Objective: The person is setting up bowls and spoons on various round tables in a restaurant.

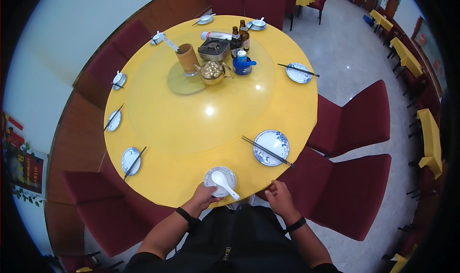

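Note:
My left hand [205, 196] grips the left edge of a small patterned dish [210, 178] at the near edge of the round yellow table [167, 186]. A white spoon [223, 181] rests in the dish, its handle pointing toward me. My right hand [280, 197] hovers beside the table edge, right of the dish, with fingers slightly bent and apart and nothing in them. Beyond it, a blue-patterned plate [271, 141] lies on the table with dark chopsticks [254, 143] across it.
Around the table are plates [299, 73] with chopsticks and small bowls with spoons. A gold teapot [212, 73], bamboo holder [187, 58], portable stove [213, 49] and brown bottles [235, 44] stand toward the back. Maroon chairs [354, 119] surround the table.

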### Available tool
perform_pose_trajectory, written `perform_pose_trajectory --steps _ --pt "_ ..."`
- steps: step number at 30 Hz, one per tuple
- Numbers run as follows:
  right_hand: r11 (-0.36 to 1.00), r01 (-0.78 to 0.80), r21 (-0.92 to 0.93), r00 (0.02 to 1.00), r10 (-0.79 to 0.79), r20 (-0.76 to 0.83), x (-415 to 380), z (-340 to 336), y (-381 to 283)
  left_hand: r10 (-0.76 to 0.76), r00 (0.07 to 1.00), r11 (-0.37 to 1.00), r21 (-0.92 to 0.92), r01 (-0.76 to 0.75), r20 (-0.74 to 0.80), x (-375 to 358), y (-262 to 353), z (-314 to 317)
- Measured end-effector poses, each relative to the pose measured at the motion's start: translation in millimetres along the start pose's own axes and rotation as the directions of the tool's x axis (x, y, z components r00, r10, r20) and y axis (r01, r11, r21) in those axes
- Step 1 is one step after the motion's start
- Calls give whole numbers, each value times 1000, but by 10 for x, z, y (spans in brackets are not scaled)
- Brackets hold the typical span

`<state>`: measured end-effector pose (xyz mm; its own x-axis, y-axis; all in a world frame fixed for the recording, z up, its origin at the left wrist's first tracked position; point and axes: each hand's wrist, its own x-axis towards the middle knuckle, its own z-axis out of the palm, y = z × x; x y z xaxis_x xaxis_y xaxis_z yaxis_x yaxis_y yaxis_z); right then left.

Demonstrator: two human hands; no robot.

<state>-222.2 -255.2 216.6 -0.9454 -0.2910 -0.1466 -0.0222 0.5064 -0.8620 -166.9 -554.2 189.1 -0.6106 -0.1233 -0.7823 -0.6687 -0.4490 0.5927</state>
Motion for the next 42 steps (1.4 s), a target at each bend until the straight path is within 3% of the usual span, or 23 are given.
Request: perform_pose_trajectory --steps 5,7,9,15,18,20,23,30,33,37,39,41,42 --pt "993 -17 -113 999 13 -35 -639 143 144 45 998 999 -18 -44 44 -294 -305 -114" --pt "990 -29 -137 999 26 -25 -939 177 132 -16 989 996 85 3 145 -410 -386 -155" --pt "973 -193 -125 981 190 -35 -1252 232 174 -36 992 993 114 22 124 -478 -548 -187" --pt "929 -362 -72 927 350 -137 -2286 335 454 -165 957 960 261 100 240 -715 -908 -134" --pt "893 -450 20 883 449 -140 -2642 314 599 -171 964 947 303 104 205 -745 -1047 2" --pt "905 -418 -73 903 406 -139 -2770 293 720 -161 964 929 363 76 211 -809 -1110 143" --pt "926 -375 -34 913 363 -186 -2903 195 904 -154 967 911 409 59 203 -828 -1278 344" --pt "864 -477 160 849 501 -172 -3675 -555 1606 -161 953 875 484 17 258 -1111 -1761 1470" --pt "832 -544 105 812 554 -185 -4356 -924 2154 -202 935 832 554 8 290 -1336 -2087 2092" --pt "708 -706 7 657 659 -366 -5399 -1435 2673 -306 894 795 604 51 327 -1566 -2652 2843" --pt "660 -747 80 596 719 -357 -5636 -1698 2738 -336 869 739 673 4 364 -1722 -2876 3312" --pt "513 -630 582 495 844 -208 -5744 -1908 2760 -353 858 702 712 -21 373 -1793 -3144 3721" --pt "521 -619 588 504 837 -212 -5726 -1986 2766 -409 820 672 740 -25 399 -1826 -3261 3917"
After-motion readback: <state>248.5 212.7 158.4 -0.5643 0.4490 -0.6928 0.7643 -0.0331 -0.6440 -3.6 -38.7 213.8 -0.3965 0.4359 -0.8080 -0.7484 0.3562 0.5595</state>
